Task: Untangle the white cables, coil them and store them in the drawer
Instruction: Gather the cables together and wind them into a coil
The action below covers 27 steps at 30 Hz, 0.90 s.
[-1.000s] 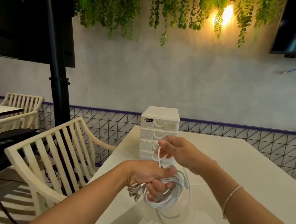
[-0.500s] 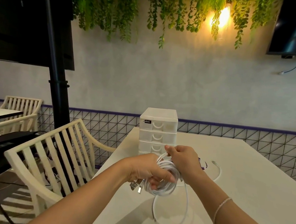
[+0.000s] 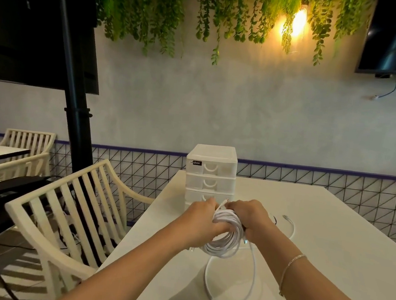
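At the left of the frame stands a cream slatted chair [image 3: 65, 212], close to the edge of the white table [image 3: 329, 235]. It plays no part now, but a dropped cable could slide off that near edge toward it.

Moving to the centre, our left hand [image 3: 199, 225] is wrapped around the left side of the coil of white cables [image 3: 226, 237], with the fingers curled through the loops. We judge the coil is almost complete but not secured. If this hand relaxes, the springy turns may open again and the tangle comes back.

Behind the hands, in the middle of the frame, is the clear plastic drawer unit [image 3: 210, 172], and all the drawers we can see are closed. Both hands are busy, so opening one will require to free a hand, and this is the risky moment for the coil.

Our right hand [image 3: 250, 219] pinches the cable at the top right of the coil. Below it a loose loop [image 3: 229, 288] hangs down on the table, lower centre. This loop may catch or pull the turns out.

Further right, another white cable [image 3: 290, 225] lies on the table, not yet coiled
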### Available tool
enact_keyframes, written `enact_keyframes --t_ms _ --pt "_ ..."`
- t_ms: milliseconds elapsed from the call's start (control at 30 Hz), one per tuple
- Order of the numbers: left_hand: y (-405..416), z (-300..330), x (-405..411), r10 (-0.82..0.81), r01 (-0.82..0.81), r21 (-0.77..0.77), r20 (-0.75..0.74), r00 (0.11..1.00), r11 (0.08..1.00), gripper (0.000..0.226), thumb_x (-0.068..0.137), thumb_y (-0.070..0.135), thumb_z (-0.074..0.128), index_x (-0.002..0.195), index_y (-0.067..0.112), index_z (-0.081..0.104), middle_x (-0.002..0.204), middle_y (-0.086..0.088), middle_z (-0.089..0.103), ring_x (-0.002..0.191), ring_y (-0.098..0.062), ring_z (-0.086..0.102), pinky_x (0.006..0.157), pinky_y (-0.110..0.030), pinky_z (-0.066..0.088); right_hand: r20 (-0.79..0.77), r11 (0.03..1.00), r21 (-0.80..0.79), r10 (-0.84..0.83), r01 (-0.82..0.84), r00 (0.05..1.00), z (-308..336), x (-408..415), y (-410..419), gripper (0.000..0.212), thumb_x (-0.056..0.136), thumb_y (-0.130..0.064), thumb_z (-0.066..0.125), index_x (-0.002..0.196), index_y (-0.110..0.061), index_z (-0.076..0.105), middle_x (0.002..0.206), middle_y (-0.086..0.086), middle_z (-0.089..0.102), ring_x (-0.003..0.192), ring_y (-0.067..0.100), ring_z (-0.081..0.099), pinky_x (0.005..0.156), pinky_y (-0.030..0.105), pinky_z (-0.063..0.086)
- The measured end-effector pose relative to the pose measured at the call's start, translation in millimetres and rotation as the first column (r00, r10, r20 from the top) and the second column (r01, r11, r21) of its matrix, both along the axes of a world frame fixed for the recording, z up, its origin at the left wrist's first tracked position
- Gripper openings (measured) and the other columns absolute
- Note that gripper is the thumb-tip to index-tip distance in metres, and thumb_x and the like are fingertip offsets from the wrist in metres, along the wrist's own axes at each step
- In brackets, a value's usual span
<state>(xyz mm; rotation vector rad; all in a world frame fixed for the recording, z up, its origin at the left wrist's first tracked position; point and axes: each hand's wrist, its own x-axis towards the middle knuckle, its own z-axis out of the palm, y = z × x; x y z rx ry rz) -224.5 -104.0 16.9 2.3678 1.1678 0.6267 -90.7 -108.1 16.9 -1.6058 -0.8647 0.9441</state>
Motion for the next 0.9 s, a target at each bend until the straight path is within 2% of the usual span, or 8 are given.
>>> enact_keyframes --t_ms 167,300,400,467,600,700,800,900 --pt "2 0 4 -0.003 0.008 0.081 -0.066 0.998 0.997 0.038 0.087 0.046 0.058 0.108 0.014 0.051 0.103 -0.006 0.061 0.087 -0.022 0.057 0.077 -0.033 0.048 0.174 0.99 -0.091 0.119 -0.104 0.978 9 0 -3 0.013 0.09 -0.007 0.052 0.084 -0.004 0.063 0.065 0.008 0.053 0.055 0.018 0.05 0.048 0.023 0.04" --pt "8 9 0 -0.077 0.078 0.023 -0.028 0.997 0.997 0.017 0.09 0.035 0.059 0.083 0.019 0.056 0.07 0.003 0.057 0.064 -0.016 0.056 0.063 -0.025 0.043 0.3 0.987 -0.107 0.149 -0.122 0.942 7 5 -1 0.025 0.091 -0.021 0.053 0.072 -0.007 0.058 0.067 0.01 0.058 0.059 0.023 0.054 0.055 0.029 0.045" --pt "17 10 -10 -0.027 0.032 -0.075 0.061 0.998 0.997 0.025 0.09 0.034 0.059 0.071 0.018 0.055 0.056 0.004 0.054 0.046 -0.008 0.052 0.053 -0.02 0.041 0.564 0.992 0.054 0.063 -0.113 0.823 3 7 -6 0.028 0.094 -0.037 0.05 0.097 -0.012 0.063 0.093 0.006 0.064 0.088 0.021 0.058 0.078 0.028 0.044" --pt "24 6 -14 0.018 0.006 -0.169 0.141 0.99 0.986 0.031 0.088 0.035 0.062 0.065 0.016 0.055 0.052 0.003 0.054 0.041 -0.007 0.05 0.051 -0.018 0.041 0.686 0.949 0.289 -0.116 -0.123 0.719 -3 7 -14 0.027 0.092 -0.036 0.054 0.104 -0.014 0.064 0.101 0.001 0.064 0.096 0.016 0.056 0.078 0.023 0.037" --pt "30 3 -13 0.128 -0.05 -0.302 0.244 0.961 0.952 0.039 0.085 0.04 0.065 0.058 0.013 0.054 0.045 0.001 0.052 0.035 -0.009 0.04 0.044 -0.02 0.032 0.826 0.841 0.44 -0.241 -0.316 0.51 -25 -3 -22 0.015 0.076 -0.024 0.075 0.087 -0.017 0.067 0.091 -0.001 0.059 0.09 0.017 0.05 0.072 0.018 0.035" --pt "30 3 -8 0.197 -0.095 -0.342 0.276 0.941 0.935 0.038 0.086 0.038 0.064 0.06 0.012 0.056 0.046 0.0 0.052 0.031 -0.007 0.037 0.035 -0.014 0.026 0.843 0.822 0.494 -0.373 -0.284 0.387 -38 -10 -20 0.015 0.061 -0.019 0.085 0.068 -0.022 0.071 0.082 0.003 0.062 0.077 0.027 0.058 0.057 0.025 0.045" --pt "31 0 -4 0.254 -0.133 -0.376 0.295 0.921 0.917 0.039 0.084 0.039 0.065 0.058 0.011 0.056 0.045 -0.001 0.053 0.031 -0.009 0.039 0.035 -0.014 0.027 0.875 0.864 0.45 -0.377 -0.227 0.303 -39 -16 -15 0.012 0.062 -0.018 0.072 0.065 -0.029 0.075 0.093 0.01 0.068 0.08 0.034 0.063 0.059 0.032 0.053" --pt "32 -3 3 0.296 -0.15 -0.404 0.326 0.898 0.902 0.043 0.082 0.04 0.067 0.052 0.011 0.054 0.04 -0.001 0.052 0.037 -0.014 0.043 0.039 -0.018 0.031 0.929 0.944 0.267 -0.199 -0.193 0.31 -43 -22 -5 0.037 0.071 -0.024 0.041 0.085 -0.025 0.075 0.121 0.013 0.059 0.111 0.038 0.053 0.085 0.041 0.047"
